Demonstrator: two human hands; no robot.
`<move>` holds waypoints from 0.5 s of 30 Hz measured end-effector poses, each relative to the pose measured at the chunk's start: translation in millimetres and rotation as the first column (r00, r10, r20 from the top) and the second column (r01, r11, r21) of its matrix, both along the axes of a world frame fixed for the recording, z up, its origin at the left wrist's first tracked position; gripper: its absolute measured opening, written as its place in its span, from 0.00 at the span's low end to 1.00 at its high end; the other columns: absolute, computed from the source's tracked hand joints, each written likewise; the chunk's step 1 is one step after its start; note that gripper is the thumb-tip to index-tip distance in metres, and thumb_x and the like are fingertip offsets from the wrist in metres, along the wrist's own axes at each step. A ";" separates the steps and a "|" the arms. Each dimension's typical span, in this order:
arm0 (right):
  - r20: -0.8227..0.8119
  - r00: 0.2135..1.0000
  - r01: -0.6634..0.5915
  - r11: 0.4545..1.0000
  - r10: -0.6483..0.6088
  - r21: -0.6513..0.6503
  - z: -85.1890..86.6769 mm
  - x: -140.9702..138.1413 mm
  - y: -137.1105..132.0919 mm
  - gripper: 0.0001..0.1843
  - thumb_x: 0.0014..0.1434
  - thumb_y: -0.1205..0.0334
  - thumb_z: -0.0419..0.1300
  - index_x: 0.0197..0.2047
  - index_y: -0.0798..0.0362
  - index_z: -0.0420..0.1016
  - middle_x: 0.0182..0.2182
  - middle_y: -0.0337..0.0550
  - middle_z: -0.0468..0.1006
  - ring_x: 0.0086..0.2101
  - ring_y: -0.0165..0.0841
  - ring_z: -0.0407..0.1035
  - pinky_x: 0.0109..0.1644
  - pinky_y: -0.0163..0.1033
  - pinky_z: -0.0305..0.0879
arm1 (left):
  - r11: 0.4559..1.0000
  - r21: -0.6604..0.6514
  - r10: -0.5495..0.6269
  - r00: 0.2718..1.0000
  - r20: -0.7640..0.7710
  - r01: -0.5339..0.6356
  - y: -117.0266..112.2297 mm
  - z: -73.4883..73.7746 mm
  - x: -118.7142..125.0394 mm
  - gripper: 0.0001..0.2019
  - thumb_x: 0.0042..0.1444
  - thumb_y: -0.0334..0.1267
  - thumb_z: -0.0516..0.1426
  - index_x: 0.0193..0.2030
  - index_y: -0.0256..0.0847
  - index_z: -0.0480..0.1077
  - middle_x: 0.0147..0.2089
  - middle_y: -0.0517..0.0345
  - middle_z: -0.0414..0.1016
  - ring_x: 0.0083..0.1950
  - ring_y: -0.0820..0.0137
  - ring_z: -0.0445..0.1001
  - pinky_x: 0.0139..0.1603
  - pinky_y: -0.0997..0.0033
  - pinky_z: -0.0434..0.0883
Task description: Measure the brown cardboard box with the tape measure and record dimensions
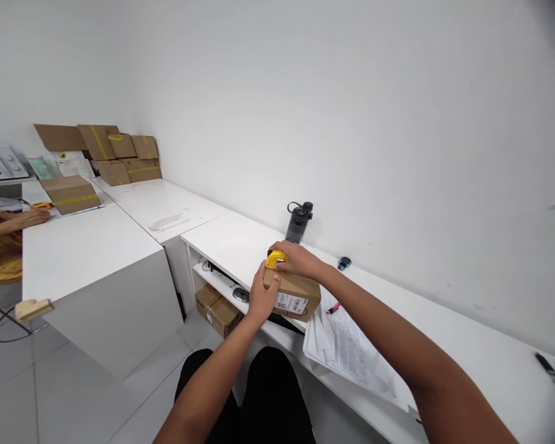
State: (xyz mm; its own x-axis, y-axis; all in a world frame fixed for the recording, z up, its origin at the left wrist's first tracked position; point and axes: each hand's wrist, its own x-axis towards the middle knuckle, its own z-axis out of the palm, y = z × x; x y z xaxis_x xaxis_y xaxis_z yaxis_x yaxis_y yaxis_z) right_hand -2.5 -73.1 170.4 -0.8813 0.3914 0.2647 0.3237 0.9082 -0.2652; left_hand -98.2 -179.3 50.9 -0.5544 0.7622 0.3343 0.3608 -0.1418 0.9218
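A small brown cardboard box (298, 295) with a white barcode label rests at the front edge of the white desk (240, 237). My left hand (259, 298) grips its near left end, fingers closed around it. My right hand (297, 259) lies on top of the box and holds a yellow tape dispenser (276, 259) against its far left corner.
A dark water bottle (298, 223) stands behind the box by the wall. Printed papers (351, 353) and a pink pen (333, 308) lie to the right. Boxes (216, 310) sit on the floor under the desk. At far left another person's hand (32, 217) rests by a taped box (70, 193).
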 end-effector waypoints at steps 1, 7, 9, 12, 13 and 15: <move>0.004 1.000 0.008 1.000 -0.008 -0.004 0.8 -0.2 -0.8 0.22 0.54 0.65 0.63 0.53 0.53 0.69 0.48 0.48 0.75 0.46 0.40 0.70 0.49 0.42 0.64 | 1.000 0.005 -0.009 1.000 -0.013 0.009 -0.7 0.9 -0.9 0.30 0.60 0.45 0.52 0.68 0.41 0.54 0.68 0.51 0.58 0.68 0.64 0.57 0.68 0.65 0.55; 0.028 1.000 0.013 1.000 -0.013 -0.004 7.9 2.4 -8.9 0.21 0.53 0.65 0.63 0.51 0.53 0.69 0.46 0.47 0.76 0.44 0.39 0.71 0.46 0.42 0.64 | 0.999 -0.035 -0.019 0.997 -0.071 0.017 -5.7 5.6 -3.7 0.29 0.60 0.45 0.52 0.68 0.44 0.54 0.68 0.53 0.60 0.67 0.62 0.59 0.67 0.64 0.57; 0.030 0.999 0.016 1.000 -0.016 0.010 8.2 5.2 -9.9 0.21 0.53 0.66 0.64 0.51 0.53 0.69 0.46 0.47 0.76 0.44 0.40 0.71 0.46 0.41 0.64 | 0.998 -0.058 -0.013 0.996 -0.085 0.008 -7.1 8.0 -2.7 0.28 0.61 0.45 0.52 0.67 0.45 0.55 0.67 0.54 0.62 0.66 0.62 0.62 0.65 0.64 0.60; 0.043 0.998 0.043 0.999 -0.045 0.033 7.1 13.9 -6.6 0.22 0.52 0.66 0.64 0.51 0.52 0.70 0.45 0.47 0.77 0.44 0.41 0.71 0.46 0.41 0.63 | 0.994 -0.108 0.004 0.994 -0.112 -0.016 -9.3 12.0 -0.6 0.27 0.61 0.46 0.51 0.66 0.45 0.57 0.65 0.54 0.64 0.64 0.63 0.65 0.63 0.65 0.63; 0.057 0.997 0.055 0.998 -0.057 0.034 6.9 18.8 -4.4 0.22 0.51 0.65 0.64 0.50 0.52 0.70 0.45 0.47 0.77 0.44 0.41 0.71 0.45 0.41 0.63 | 0.991 -0.128 0.016 0.990 -0.137 -0.034 -10.3 13.5 -0.4 0.26 0.61 0.47 0.51 0.66 0.45 0.57 0.65 0.54 0.65 0.63 0.63 0.65 0.62 0.65 0.63; 0.097 0.992 0.074 0.997 -0.076 0.022 7.3 32.6 0.8 0.22 0.51 0.65 0.64 0.50 0.51 0.70 0.46 0.46 0.76 0.44 0.42 0.71 0.45 0.41 0.64 | 0.981 -0.176 0.040 0.975 -0.218 -0.080 -12.4 16.9 -1.2 0.25 0.62 0.47 0.50 0.65 0.45 0.57 0.63 0.54 0.66 0.62 0.63 0.66 0.62 0.65 0.63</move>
State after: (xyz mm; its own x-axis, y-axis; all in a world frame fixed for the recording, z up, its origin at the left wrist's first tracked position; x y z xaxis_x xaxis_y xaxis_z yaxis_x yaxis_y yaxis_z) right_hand 30.1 -72.3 177.7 -0.8715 0.4535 0.1868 0.4149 0.8847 -0.2125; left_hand -99.4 -191.7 67.7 -0.5323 0.7889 0.3071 0.5534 0.0498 0.8314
